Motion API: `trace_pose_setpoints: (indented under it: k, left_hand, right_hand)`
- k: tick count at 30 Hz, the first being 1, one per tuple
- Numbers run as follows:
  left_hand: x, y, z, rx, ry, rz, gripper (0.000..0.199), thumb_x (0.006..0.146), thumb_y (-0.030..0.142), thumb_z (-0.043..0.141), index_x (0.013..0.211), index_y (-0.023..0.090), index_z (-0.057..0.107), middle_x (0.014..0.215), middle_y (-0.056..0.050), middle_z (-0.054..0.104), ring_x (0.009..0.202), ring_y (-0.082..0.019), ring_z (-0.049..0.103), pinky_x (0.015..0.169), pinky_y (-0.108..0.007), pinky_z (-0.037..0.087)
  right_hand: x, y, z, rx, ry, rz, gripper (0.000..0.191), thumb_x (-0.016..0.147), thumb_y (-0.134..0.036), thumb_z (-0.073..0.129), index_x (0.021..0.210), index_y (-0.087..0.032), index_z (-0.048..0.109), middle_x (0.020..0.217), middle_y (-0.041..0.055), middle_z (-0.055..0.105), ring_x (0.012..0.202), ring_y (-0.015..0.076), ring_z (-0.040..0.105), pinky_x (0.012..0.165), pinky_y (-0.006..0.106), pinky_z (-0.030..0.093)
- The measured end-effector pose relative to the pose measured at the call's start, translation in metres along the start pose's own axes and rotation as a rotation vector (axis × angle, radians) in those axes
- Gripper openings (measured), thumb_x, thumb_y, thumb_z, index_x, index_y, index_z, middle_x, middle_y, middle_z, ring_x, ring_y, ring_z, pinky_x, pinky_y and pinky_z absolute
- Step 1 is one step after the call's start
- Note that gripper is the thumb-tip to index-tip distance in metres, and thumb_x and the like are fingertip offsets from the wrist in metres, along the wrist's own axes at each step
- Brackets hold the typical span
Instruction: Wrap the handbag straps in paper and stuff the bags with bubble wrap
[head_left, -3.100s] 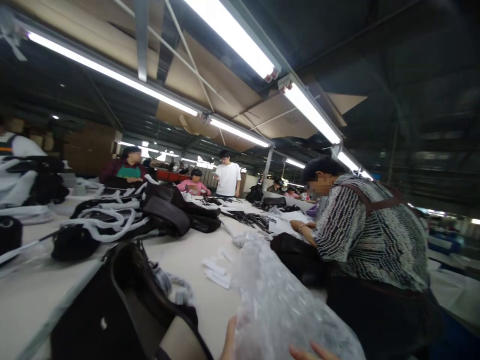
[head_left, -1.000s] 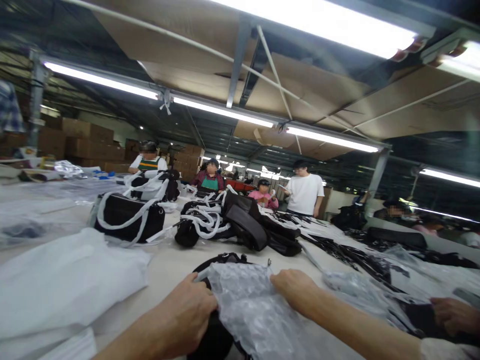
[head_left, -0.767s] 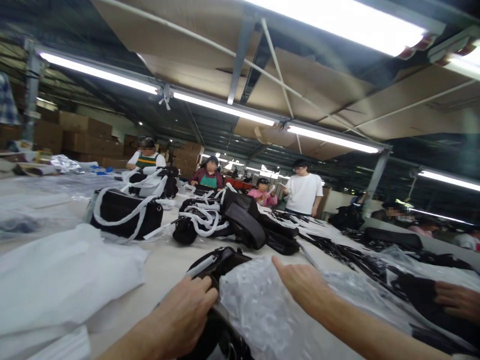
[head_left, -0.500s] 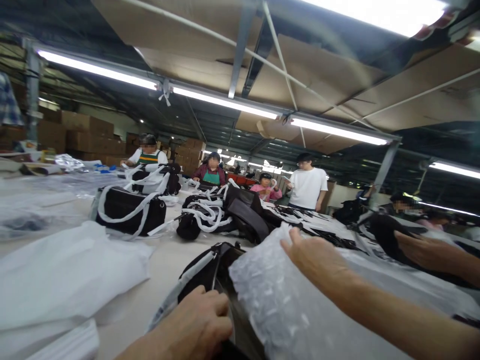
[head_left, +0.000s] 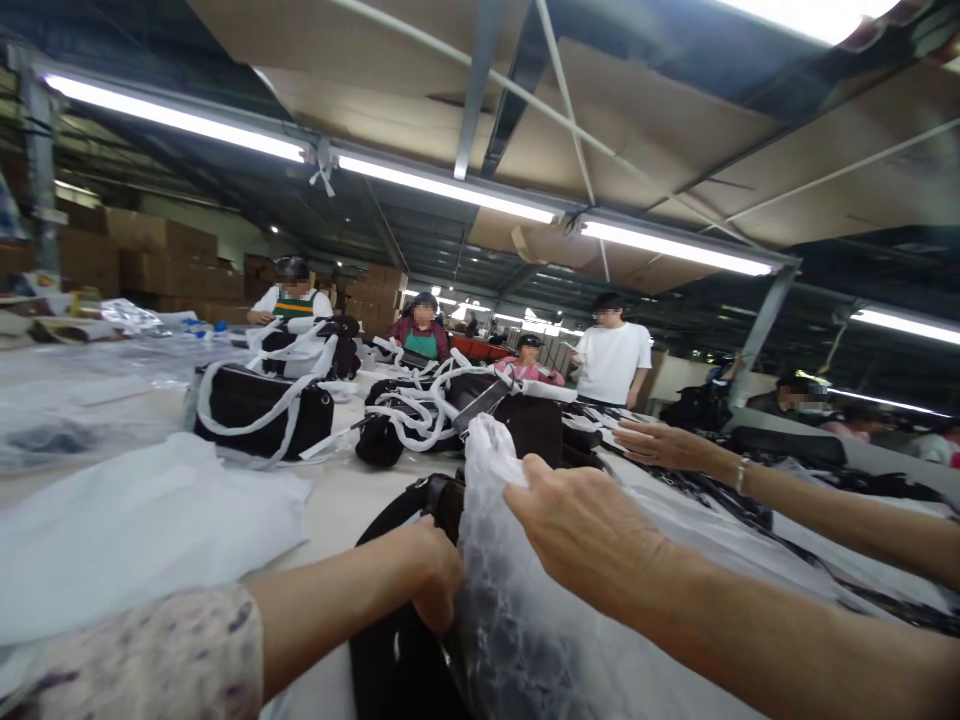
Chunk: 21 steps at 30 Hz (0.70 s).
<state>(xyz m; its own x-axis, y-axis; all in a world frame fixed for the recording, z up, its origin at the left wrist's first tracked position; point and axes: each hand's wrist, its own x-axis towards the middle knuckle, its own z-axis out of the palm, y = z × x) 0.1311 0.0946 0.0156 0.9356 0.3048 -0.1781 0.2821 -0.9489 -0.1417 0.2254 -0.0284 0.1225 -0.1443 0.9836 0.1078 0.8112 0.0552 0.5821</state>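
A black bag (head_left: 397, 640) lies at the lower middle, its opening partly covered by my arm. My left hand (head_left: 439, 575) is at that opening, with its fingers bent down and mostly hidden. Beside it my right hand (head_left: 574, 510) pinches the upper edge of a sheet of clear bubble wrap (head_left: 510, 600). The wrap stands up against the bag's right side and spreads toward the lower right.
Black bags with white-wrapped handles (head_left: 262, 410) stand across the table. White sheets (head_left: 142, 530) lie at left. Another person's hand (head_left: 660, 445) reaches in from the right, over black straps. Several people are behind the table.
My left hand has moved up and right into the bag's opening. The wrap's top edge has shifted left with my right hand. The other person's arm reaches farther left, without the black item.
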Motion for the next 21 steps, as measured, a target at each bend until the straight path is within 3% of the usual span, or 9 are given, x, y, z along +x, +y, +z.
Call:
trace_pose_setpoints:
  k: [1,3,5,7,10,14,17,19,21]
  left_hand:
    - [0.009,0.002,0.009,-0.001,-0.004,-0.015,0.030,0.053,0.013,0.083,0.083,0.011,0.077,0.088,-0.018,0.076,0.085,-0.040,0.070,0.084,-0.052,0.052]
    - [0.021,0.008,0.024,-0.007,0.022,-0.053,0.034,0.047,0.009,0.085,0.080,0.013,0.076,0.090,-0.017,0.076,0.090,-0.043,0.069,0.089,-0.057,0.049]
    - [0.025,0.014,0.034,-0.012,0.074,-0.088,0.032,0.046,0.002,0.084,0.075,0.015,0.075,0.092,-0.016,0.076,0.095,-0.044,0.067,0.092,-0.058,0.047]
    - [0.020,0.014,0.038,-0.011,0.136,-0.103,0.025,0.053,-0.003,0.076,0.070,0.014,0.072,0.089,-0.015,0.076,0.094,-0.042,0.067,0.092,-0.056,0.046]
    - [0.000,0.003,0.035,-0.014,0.204,-0.055,0.019,0.063,-0.004,0.066,0.067,0.014,0.069,0.083,-0.013,0.074,0.087,-0.035,0.067,0.083,-0.046,0.049]
    - [-0.030,-0.015,0.030,-0.064,0.284,0.025,0.016,0.075,0.005,0.058,0.070,0.017,0.065,0.083,-0.008,0.072,0.084,-0.027,0.064,0.076,-0.037,0.048]
    - [-0.042,-0.016,0.033,-0.105,0.342,0.045,0.020,0.079,0.004,0.052,0.077,0.019,0.066,0.094,-0.006,0.072,0.094,-0.024,0.063,0.082,-0.034,0.047]
    - [-0.046,-0.015,0.039,-0.109,0.373,0.049,0.021,0.077,0.005,0.053,0.082,0.020,0.067,0.099,-0.007,0.072,0.099,-0.025,0.062,0.085,-0.035,0.046]
    - [-0.049,-0.014,0.045,-0.081,0.421,0.072,0.023,0.075,0.005,0.054,0.086,0.020,0.067,0.096,-0.007,0.071,0.098,-0.027,0.062,0.088,-0.039,0.045]
  right_hand:
    - [0.000,0.000,0.004,0.072,-0.031,0.041,0.018,0.090,-0.025,0.059,0.102,-0.018,0.069,0.095,0.0133,0.066,0.072,0.0259,0.069,0.058,0.032,0.050]
    - [-0.001,0.001,0.012,0.218,-0.144,0.090,0.068,0.073,-0.049,0.078,0.133,-0.022,0.058,0.102,0.0153,0.067,0.083,0.0337,0.070,0.067,0.039,0.053]
    - [-0.003,0.003,0.019,0.338,-0.288,0.055,0.109,0.056,-0.043,0.090,0.151,-0.025,0.038,0.107,0.0152,0.070,0.096,0.0378,0.069,0.077,0.042,0.054]
    - [-0.002,0.007,0.023,0.422,-0.353,-0.021,0.096,0.062,-0.018,0.083,0.149,-0.028,0.043,0.111,0.0123,0.072,0.108,0.0350,0.067,0.085,0.039,0.052]
    - [0.008,0.017,0.029,0.629,-0.266,-0.040,0.075,0.064,0.003,0.057,0.134,-0.024,0.062,0.111,0.0078,0.075,0.103,0.0253,0.070,0.084,0.029,0.051]
    - [0.044,0.033,0.039,0.897,-0.095,0.281,0.067,0.068,-0.002,0.052,0.133,-0.016,0.062,0.094,0.0052,0.076,0.075,0.0181,0.070,0.068,0.025,0.052]
    - [0.074,0.029,0.047,0.887,0.024,0.386,0.062,0.073,-0.003,0.047,0.133,-0.011,0.060,0.111,0.0101,0.072,0.099,0.0213,0.068,0.086,0.029,0.051]
    - [0.087,0.017,0.050,0.864,0.053,0.371,0.063,0.073,-0.001,0.045,0.134,-0.010,0.059,0.124,0.0137,0.067,0.117,0.0245,0.061,0.099,0.032,0.045]
    - [0.091,0.004,0.049,0.860,0.029,0.327,0.060,0.071,0.000,0.049,0.129,-0.009,0.062,0.125,0.0166,0.067,0.123,0.0290,0.057,0.102,0.035,0.042]
